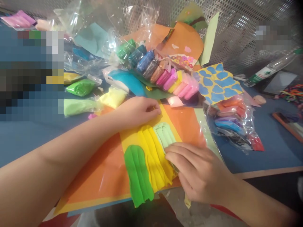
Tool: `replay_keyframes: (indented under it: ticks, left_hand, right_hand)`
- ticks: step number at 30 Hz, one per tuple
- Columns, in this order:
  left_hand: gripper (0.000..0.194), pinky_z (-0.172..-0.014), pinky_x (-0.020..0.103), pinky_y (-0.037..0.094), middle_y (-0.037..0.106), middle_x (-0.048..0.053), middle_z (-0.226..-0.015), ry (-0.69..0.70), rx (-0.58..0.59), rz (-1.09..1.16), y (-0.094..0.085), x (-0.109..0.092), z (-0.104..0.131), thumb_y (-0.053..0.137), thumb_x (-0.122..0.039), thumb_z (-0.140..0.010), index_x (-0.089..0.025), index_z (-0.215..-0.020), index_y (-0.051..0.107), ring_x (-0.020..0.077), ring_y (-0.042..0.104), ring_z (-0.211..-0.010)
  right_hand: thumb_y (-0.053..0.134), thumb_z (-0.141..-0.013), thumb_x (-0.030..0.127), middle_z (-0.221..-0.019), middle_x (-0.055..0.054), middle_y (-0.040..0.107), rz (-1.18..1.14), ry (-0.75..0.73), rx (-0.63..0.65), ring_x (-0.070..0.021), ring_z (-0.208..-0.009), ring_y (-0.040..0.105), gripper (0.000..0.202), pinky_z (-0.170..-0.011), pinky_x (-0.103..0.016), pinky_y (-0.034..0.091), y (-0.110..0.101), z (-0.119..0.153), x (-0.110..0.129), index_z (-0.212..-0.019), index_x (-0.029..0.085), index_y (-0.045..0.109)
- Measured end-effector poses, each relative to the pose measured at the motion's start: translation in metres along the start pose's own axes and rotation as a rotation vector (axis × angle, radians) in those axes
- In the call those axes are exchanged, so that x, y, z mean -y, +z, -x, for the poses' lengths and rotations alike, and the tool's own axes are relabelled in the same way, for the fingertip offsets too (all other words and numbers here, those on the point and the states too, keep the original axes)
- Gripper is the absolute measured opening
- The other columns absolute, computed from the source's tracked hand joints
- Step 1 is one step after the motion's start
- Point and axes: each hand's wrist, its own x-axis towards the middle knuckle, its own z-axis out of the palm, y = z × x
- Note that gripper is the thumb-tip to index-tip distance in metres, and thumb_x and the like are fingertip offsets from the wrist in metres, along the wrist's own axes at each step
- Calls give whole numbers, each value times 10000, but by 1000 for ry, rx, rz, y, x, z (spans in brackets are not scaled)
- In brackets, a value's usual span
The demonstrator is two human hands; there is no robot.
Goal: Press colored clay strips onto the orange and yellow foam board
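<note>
On an orange sheet [90, 176] lies a narrower yellow-orange strip [127, 134] bearing ridged modelling clay: a dark green piece [138, 173], a bright yellow piece [153, 154] and a light green piece [164, 134]. My right hand [197, 168] is closed, its fingertips pressed together at the light green clay's lower end. The thumb is partly hidden under the fingers. My left hand [140, 110] rests at the strip's far end with curled fingers, and nothing shows in them. Some of its fingers are hidden beneath the palm.
Behind my hands lies a row of wrapped clay packs [158, 67]. Further bagged clay [232, 119] sits to the right, below a yellow card with blue patches [216, 82]. A plastic bottle [267, 71] leans at the back right. Bags of green clay [81, 87] are on the left.
</note>
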Motion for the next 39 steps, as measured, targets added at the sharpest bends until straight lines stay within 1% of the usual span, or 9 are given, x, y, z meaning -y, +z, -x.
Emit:
replay_keyframes:
  ticks: [4,11,15,20,28,32,35,37,39]
  left_hand:
    - [335,-621,250,368,689,6,-802,4,-12,-10,-1,-1,0,449,-435,-842,-203,-887,686,141,565,-679]
    - [333,-612,245,362,683,-6,-781,-3,0,-15,-1,0,-1,446,-439,-844,-204,-883,679,131,556,-652]
    - [339,-617,245,365,686,-3,-802,3,-5,-16,0,1,-1,445,-446,-843,-202,-877,677,135,565,-669]
    - [345,-617,242,371,683,-2,-807,1,-1,-18,-1,1,-2,443,-451,-841,-202,-883,678,133,569,-673]
    - [329,-596,237,364,685,0,-783,14,1,-11,-2,0,-1,444,-437,-845,-196,-861,668,128,556,-643]
    - [333,-591,237,367,675,2,-759,24,0,-2,-2,1,-1,432,-441,-849,-194,-856,656,126,555,-630]
    - [336,-596,238,374,674,-3,-762,11,5,6,-2,2,0,427,-452,-853,-205,-863,654,132,568,-644]
    - [344,-598,238,375,675,-5,-765,-1,10,11,-3,2,1,421,-465,-858,-211,-866,653,132,572,-648]
    - [364,-590,238,372,674,-3,-766,-8,28,11,-3,0,3,415,-489,-862,-214,-875,654,134,576,-648]
  right_hand:
    - [360,-808,21,-926,-124,689,-11,12,6,-221,-920,640,318,-766,-341,573,-2,4,4,-923,92,648]
    - [376,-796,12,-919,-125,699,12,24,-14,-218,-918,655,313,-752,-327,580,-3,13,11,-923,91,651]
    - [375,-793,14,-909,-118,701,21,32,-26,-214,-904,657,307,-748,-317,576,-4,19,14,-903,103,647]
    - [376,-781,3,-904,-110,701,-9,56,-32,-209,-894,656,305,-745,-301,566,-6,22,18,-888,104,644]
    - [359,-790,2,-820,-96,680,-47,70,-2,-194,-833,637,310,-690,-297,545,-10,25,22,-818,133,639]
    - [343,-782,9,-687,-61,620,-77,71,-15,-174,-682,576,309,-587,-289,487,-11,24,23,-754,162,610]
    - [348,-778,22,-559,-16,520,-138,53,-44,-147,-537,474,277,-484,-278,371,-16,28,27,-665,180,545]
    - [350,-792,23,-512,11,457,-205,36,-66,-126,-484,417,272,-466,-268,316,-22,34,30,-638,188,503]
    - [347,-810,27,-510,22,444,-304,41,-100,-118,-477,412,268,-481,-262,322,-30,41,30,-664,194,496]
